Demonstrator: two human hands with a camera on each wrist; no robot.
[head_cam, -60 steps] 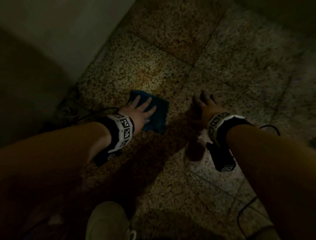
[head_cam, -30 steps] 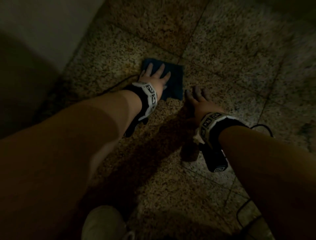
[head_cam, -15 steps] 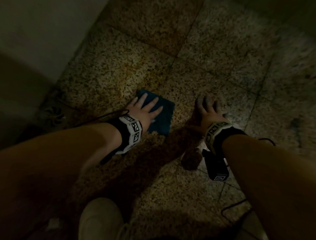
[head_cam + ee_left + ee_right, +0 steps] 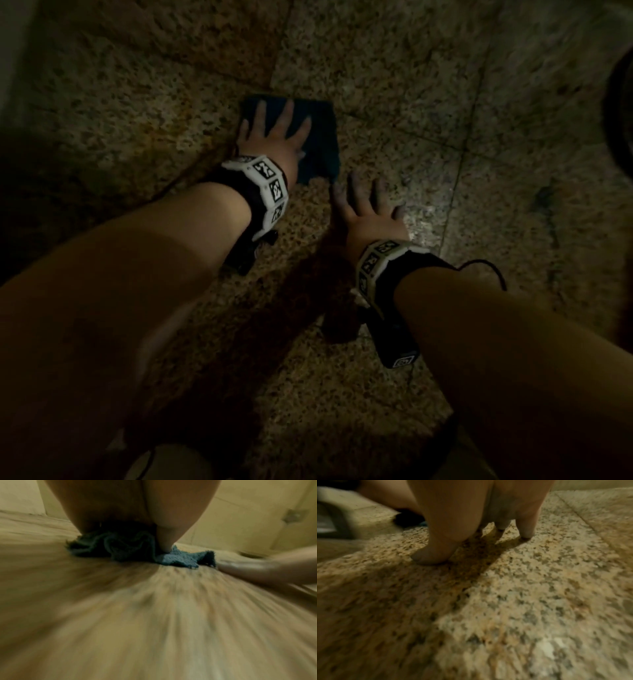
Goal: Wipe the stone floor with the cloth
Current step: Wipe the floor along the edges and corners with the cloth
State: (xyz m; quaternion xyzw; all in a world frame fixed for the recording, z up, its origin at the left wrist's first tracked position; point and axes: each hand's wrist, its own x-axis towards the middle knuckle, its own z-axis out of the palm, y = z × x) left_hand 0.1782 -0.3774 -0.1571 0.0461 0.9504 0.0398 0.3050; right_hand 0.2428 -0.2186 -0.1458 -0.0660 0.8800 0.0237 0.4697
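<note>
Blue cloth under flat, spread left hand.

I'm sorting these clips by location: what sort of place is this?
Probably a dim indoor corner or hallway, though I can't be sure. The floor is speckled granite slabs with dark joints, a plain pale wall rises at the left, and a left hand presses a blue cloth flat on it.

Stone floor: speckled granite-look tiles, dark grout lines crossing at upper centre of the head view. Blue cloth lies on it at upper centre, bunched in the left wrist view. A pale shoe rests at lower left.
</note>
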